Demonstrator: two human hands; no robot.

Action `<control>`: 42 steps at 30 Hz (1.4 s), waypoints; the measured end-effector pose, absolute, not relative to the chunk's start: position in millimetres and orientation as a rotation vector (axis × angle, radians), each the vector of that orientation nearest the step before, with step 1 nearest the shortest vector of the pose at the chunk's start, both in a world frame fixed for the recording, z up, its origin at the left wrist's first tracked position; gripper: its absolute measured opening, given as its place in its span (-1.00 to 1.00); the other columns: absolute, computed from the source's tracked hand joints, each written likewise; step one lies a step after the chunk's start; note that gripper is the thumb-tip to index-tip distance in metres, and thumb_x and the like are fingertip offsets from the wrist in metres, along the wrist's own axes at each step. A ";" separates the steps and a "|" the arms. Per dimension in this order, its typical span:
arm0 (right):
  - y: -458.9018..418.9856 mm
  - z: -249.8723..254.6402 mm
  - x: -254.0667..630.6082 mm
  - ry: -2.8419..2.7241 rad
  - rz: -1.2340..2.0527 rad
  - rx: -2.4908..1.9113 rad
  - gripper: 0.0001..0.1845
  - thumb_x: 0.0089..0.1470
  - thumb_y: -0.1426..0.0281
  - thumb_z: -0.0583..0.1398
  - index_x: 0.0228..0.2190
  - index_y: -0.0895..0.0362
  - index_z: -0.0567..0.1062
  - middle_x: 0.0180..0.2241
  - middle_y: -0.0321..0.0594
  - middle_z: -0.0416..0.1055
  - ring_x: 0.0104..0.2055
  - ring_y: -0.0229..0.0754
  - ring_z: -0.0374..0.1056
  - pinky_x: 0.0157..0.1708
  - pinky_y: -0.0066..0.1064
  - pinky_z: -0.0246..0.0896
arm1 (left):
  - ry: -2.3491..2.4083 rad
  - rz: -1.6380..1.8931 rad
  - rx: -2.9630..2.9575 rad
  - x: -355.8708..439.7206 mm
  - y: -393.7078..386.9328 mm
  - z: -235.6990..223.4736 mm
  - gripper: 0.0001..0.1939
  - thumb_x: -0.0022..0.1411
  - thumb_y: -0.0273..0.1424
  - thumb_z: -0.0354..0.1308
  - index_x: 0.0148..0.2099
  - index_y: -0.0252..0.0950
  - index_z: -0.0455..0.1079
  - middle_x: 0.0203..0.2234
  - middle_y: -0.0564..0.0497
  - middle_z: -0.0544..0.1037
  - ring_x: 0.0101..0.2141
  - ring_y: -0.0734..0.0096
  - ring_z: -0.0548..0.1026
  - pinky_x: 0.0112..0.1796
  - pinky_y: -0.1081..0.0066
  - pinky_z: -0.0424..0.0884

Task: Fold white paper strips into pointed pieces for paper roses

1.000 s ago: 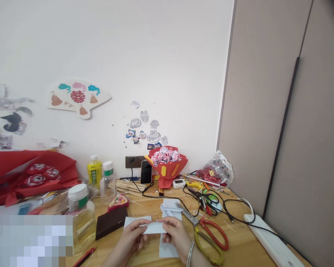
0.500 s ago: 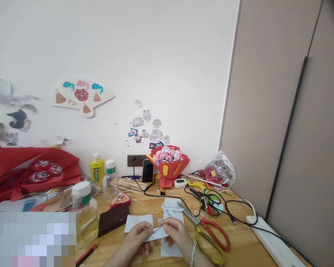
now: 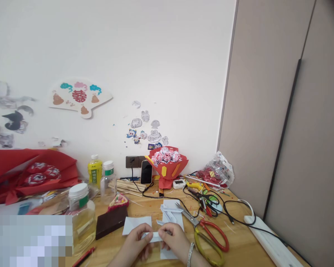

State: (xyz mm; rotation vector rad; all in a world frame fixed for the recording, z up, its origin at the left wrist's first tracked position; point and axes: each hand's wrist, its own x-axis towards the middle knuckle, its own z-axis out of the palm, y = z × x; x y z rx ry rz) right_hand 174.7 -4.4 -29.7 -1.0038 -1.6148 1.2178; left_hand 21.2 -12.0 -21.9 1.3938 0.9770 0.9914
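A narrow white paper strip is above the wooden table, stretched between the two hands. The left hand pinches one end and the right hand the other, thumbs and fingertips closed on it with no gap showing. It looks partly folded, with a crease seeming to run along it (the fingers hide both ends, so I cannot tell how complete the fold is).

Just beyond, several thin folded pieces lie on a long white sheet, and these look finished as folds. To the left, a wider white paper lies apart from them, apparently not folded into a strip. How many pieces are left to fold does not show. The scissors rest to the right, untouched, their tips over the sheet.
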 end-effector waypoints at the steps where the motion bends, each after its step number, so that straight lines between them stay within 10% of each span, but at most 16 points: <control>1: -4.5 -29.5 174.7 -1.614 1.216 -1.008 -0.54 -0.19 0.05 0.09 -0.54 0.25 0.39 -0.77 -0.41 0.19 -0.76 -0.44 0.02 -0.76 -0.59 -0.12 | 0.981 0.991 1.396 21.4 -12.3 -21.2 -0.62 -0.14 -0.08 0.10 -0.46 -0.29 0.15 -0.78 0.15 0.40 -0.83 0.60 0.25 -0.80 0.61 0.07; 42: 6.1 -39.5 178.4 -1.605 1.141 -1.025 -0.48 -0.15 -0.06 -0.02 -0.62 0.18 0.26 -0.75 -0.36 0.24 -0.76 -0.41 0.08 -0.77 -0.58 -0.07 | 0.963 1.014 1.397 17.4 -7.0 -26.0 -0.65 -0.11 -0.11 0.11 -0.49 -0.32 0.21 -0.72 0.12 0.45 -0.83 0.64 0.25 -0.79 0.62 0.08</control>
